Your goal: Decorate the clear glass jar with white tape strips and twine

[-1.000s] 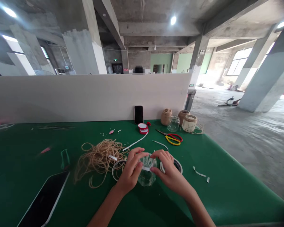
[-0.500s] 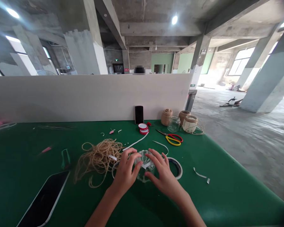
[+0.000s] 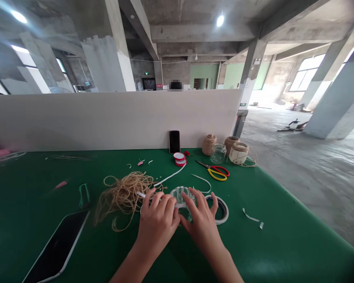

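A small clear glass jar (image 3: 181,195) with white tape strips on it lies on the green table (image 3: 32,220) between my hands. My left hand (image 3: 158,222) wraps the jar's left side with curled fingers. My right hand (image 3: 201,221) presses on its right side, fingers spread over the glass. A tangle of tan twine (image 3: 124,195) lies just left of the jar. A white tape ring (image 3: 221,208) rests right of my right hand; another ring sits mostly hidden under my left hand.
A dark tablet (image 3: 57,247) lies at the front left. Red-and-yellow scissors (image 3: 216,172), a red tape roll (image 3: 179,158), an empty jar (image 3: 218,153) and twine-wrapped jars (image 3: 238,153) stand near the white partition (image 3: 106,118), where a phone (image 3: 174,141) leans. The table's right edge drops to concrete floor.
Both hands have lowered and closed further over the jar, which has tipped down toward the table. The view has shifted slightly.
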The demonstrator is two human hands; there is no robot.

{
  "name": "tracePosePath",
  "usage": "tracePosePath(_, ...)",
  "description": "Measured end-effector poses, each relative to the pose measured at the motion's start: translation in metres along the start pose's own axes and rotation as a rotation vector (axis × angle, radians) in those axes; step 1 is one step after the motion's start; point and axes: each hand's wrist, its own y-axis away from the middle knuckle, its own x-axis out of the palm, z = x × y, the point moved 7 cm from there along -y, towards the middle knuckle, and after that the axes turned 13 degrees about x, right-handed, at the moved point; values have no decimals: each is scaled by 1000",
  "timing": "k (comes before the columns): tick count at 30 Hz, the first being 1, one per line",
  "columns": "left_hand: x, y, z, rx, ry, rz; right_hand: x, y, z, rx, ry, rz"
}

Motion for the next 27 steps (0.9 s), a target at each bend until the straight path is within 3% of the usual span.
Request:
tracePosePath(13, -1, -4, -1, 53, 38, -31, -1, 4, 0, 87, 2, -116)
tracePosePath(27, 3, -2, 6, 51, 112, -32, -2, 5, 4, 65, 50, -115)
